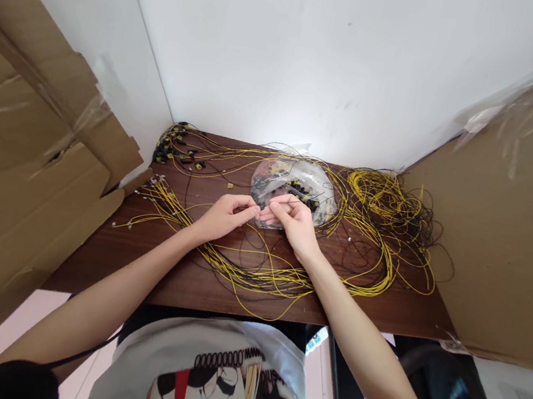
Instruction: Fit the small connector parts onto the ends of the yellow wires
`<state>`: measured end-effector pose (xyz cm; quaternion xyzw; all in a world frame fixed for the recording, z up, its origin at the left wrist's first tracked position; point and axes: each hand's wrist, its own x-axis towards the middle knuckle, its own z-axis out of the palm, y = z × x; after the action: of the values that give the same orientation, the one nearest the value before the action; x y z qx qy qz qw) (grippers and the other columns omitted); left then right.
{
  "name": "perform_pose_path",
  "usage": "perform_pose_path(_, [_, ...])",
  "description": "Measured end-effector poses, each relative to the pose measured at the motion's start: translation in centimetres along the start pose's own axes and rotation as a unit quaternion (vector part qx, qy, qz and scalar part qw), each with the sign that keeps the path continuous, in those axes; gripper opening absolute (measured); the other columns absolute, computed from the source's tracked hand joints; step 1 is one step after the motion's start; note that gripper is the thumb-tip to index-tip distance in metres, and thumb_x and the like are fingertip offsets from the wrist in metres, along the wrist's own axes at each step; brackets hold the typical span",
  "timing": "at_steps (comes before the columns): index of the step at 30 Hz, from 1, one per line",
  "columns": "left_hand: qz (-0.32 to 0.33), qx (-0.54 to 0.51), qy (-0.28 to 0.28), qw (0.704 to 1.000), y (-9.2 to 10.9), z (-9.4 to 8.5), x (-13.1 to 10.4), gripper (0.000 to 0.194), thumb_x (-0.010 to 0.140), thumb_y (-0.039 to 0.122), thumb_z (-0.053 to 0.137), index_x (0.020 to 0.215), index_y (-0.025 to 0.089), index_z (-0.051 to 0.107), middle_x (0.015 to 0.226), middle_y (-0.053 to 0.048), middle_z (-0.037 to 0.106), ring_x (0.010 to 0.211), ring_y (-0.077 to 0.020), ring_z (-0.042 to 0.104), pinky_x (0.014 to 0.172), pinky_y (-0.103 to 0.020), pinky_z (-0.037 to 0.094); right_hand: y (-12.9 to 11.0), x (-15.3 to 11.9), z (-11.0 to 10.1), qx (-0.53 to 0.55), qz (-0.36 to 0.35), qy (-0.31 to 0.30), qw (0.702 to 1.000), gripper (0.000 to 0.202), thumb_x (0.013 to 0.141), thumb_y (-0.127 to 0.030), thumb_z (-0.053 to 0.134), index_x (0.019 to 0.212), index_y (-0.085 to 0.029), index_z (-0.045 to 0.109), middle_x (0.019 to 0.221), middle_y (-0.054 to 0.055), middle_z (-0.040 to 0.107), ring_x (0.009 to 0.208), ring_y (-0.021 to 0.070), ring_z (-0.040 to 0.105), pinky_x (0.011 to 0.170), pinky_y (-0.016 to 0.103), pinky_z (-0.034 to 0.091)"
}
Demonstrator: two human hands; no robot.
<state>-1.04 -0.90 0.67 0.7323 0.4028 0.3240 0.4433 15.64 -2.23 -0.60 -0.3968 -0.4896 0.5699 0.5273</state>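
Note:
My left hand (229,216) and my right hand (293,222) meet at the fingertips over the front of a clear plastic bag (321,188) holding small black and yellow parts. Both hands are pinched; what lies between the fingers is too small to name, though thin wires run close by. A long bundle of yellow and black wires (254,277) curves below my hands across the brown table. Its left ends carry small white tips (129,225). At the back left lies a cluster of black connectors (171,144), joined to wires running right.
A tangled heap of yellow and black wires (383,198) lies at the right. Cardboard walls stand at the left (20,187) and right (510,224) of the brown table (201,290). Behind it is a white wall (293,62). A small yellow piece (231,186) lies left of the bag.

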Motion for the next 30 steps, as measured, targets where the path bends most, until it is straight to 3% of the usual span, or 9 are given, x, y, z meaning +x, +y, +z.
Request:
perform_pose_path(9, [0.004, -0.002, -0.005, 1.000, -0.20, 0.02, -0.01, 0.026, 0.080, 0.035, 0.049, 0.069, 0.013, 0.057, 0.055, 0.004, 0.047, 0.053, -0.0084, 0.040, 0.052, -0.021, 0.031, -0.23, -0.14, -0.04, -0.040, 0.002, -0.005, 0.999, 0.031, 0.066, -0.041, 0.074, 0.080, -0.016, 0.062, 0.066, 0.002, 0.069, 0.064, 0.0139, 0.066, 0.060, 0.024, 0.052])
perform_pose_path(22, [0.006, 0.007, -0.003, 1.000, 0.03, 0.01, -0.03, 0.027, 0.081, 0.034, 0.049, 0.067, 0.012, 0.056, 0.055, 0.004, 0.046, 0.053, -0.0081, 0.040, 0.053, -0.021, 0.031, -0.07, -0.05, -0.08, -0.002, -0.006, -0.009, 1.000, 0.032, 0.070, -0.043, 0.071, 0.082, -0.017, 0.056, 0.065, 0.002, 0.068, 0.060, 0.0137, 0.066, 0.060, 0.024, 0.053])
perform_pose_path(30, [0.004, 0.001, -0.004, 1.000, 0.02, 0.03, -0.04, 0.025, 0.080, 0.033, 0.049, 0.068, 0.012, 0.057, 0.055, 0.004, 0.047, 0.053, -0.0081, 0.040, 0.052, -0.021, 0.030, -0.20, -0.17, 0.00, -0.020, -0.003, -0.005, 1.000, 0.029, 0.063, -0.037, 0.077, 0.075, -0.016, 0.061, 0.063, 0.002, 0.068, 0.062, 0.0146, 0.067, 0.060, 0.024, 0.052])
